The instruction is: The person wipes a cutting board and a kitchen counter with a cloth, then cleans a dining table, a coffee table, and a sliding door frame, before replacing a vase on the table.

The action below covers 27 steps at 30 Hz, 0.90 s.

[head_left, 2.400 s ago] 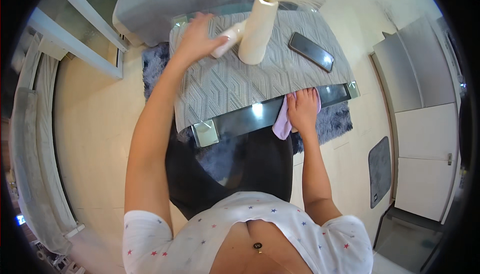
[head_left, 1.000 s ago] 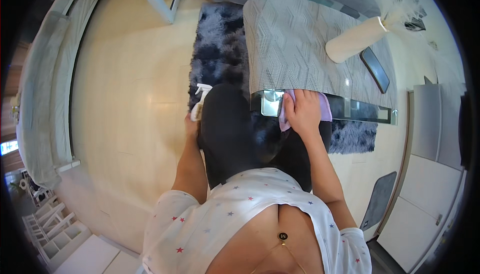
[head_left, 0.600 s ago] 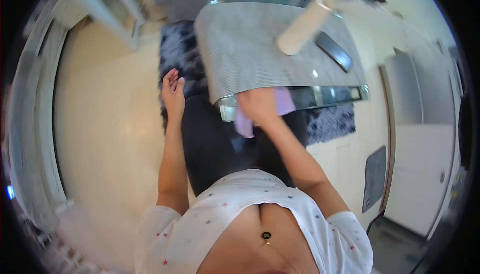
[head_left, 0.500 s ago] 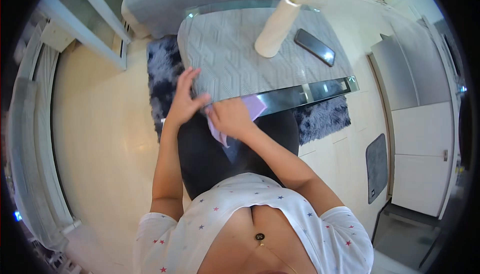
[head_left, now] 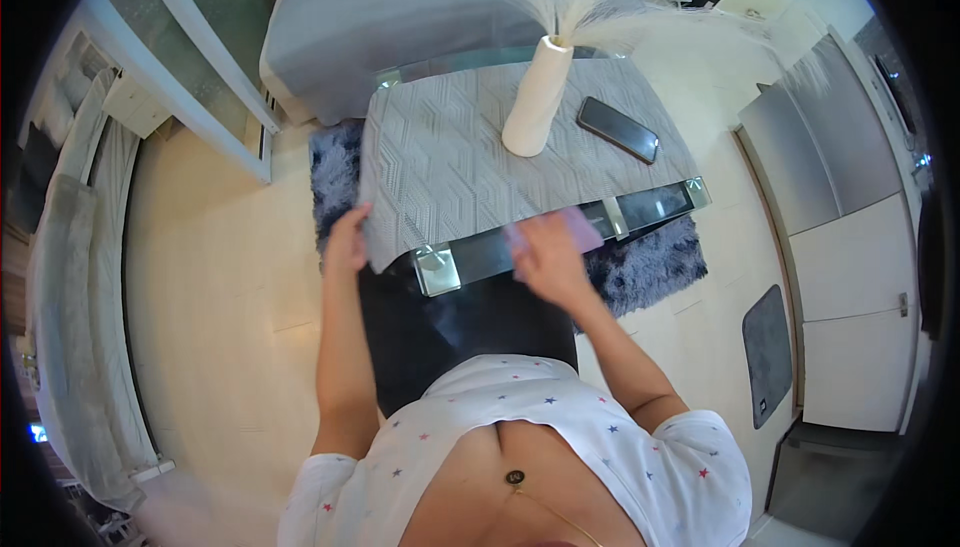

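My left hand is at the near left corner of the grey patterned runner; its fingers are blurred, and whether they grip the fabric is unclear. My right hand holds a lavender cloth against the near edge of the glass table, just right of the square metal corner piece. A white vase with pale feathery plumes stands upright on the runner, and a dark phone lies to its right.
A grey-covered sofa with cushions is beyond the table. A shaggy dark rug lies under it. White-framed glass panels are at the back left, a cabinet and small grey mat at the right.
My left hand released a white spray bottle, now out of sight, and came to the runner's corner. My right hand with the cloth has moved rightward along the edge since half a second ago.
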Tool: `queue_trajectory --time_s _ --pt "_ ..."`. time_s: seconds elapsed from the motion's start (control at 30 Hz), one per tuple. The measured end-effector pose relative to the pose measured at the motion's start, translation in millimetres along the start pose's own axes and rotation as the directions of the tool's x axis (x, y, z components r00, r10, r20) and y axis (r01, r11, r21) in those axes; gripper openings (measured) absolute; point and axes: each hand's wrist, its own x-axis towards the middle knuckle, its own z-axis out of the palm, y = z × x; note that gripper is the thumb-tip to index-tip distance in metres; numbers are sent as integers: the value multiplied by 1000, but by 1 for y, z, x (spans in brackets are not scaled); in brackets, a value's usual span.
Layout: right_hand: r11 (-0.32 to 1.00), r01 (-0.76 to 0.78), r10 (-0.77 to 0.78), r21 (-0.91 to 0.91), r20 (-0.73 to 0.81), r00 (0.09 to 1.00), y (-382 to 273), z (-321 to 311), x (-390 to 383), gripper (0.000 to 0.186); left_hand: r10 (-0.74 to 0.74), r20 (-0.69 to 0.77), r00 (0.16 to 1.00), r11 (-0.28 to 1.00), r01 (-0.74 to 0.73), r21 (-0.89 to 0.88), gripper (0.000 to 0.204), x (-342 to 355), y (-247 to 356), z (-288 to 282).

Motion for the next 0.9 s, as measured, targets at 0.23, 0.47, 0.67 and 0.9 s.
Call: queue_trajectory --time_s 0.23,0.47,0.67,0.9 --pt "959 179 -235 221 260 937 -52 33 30 48 255 80 964 844 -262 467 38 -64 113 114" --pt "920 255 -300 298 115 947 -59 57 55 49 631 544 553 -498 -248 831 62 -65 142 226" --pt "989 -103 -27 110 801 599 -84 30 78 32 454 693 561 51 -792 608 114 -6 23 330" --pt "991 -52 -35 120 625 780 -79 41 67 30 778 206 594 449 -754 479 68 -23 63 284"
